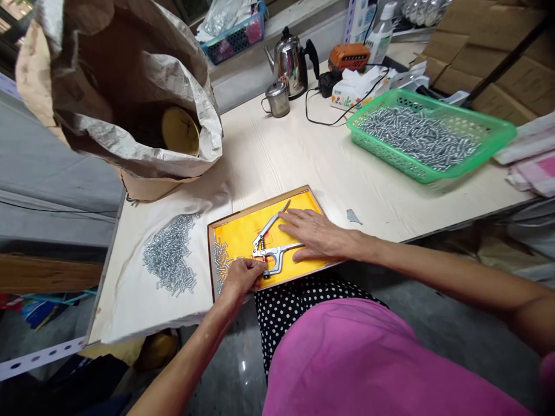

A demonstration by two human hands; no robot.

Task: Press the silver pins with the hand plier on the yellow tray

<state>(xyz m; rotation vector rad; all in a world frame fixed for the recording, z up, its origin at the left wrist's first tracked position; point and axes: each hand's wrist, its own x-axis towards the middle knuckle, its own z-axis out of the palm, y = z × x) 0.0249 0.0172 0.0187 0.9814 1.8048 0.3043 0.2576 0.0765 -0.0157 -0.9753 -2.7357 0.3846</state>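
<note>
Hand pliers (272, 254) with silver handles and a coiled spring lie spread apart in a shallow, yellow-lined tray (243, 218). My right hand (314, 234) rests over the handles, fingers stretched out flat, the fingertips by the upper handle and the thumb by the lower one. At the jaw end, my left hand (243, 276) is closed in a pinch beside a small red part of the pliers. What sits between those fingertips is hidden. Small metal pins (222, 257) are scattered along the tray's left side, close to my left hand.
A heap of metal pins (171, 254) lies on white cloth at left. Behind it stands a large open paper sack (173, 173). A green basket (390, 156) full of metal pieces is at right. A kettle (295, 66), metal cup (278, 101) and orange battery (349, 56) stand farther back.
</note>
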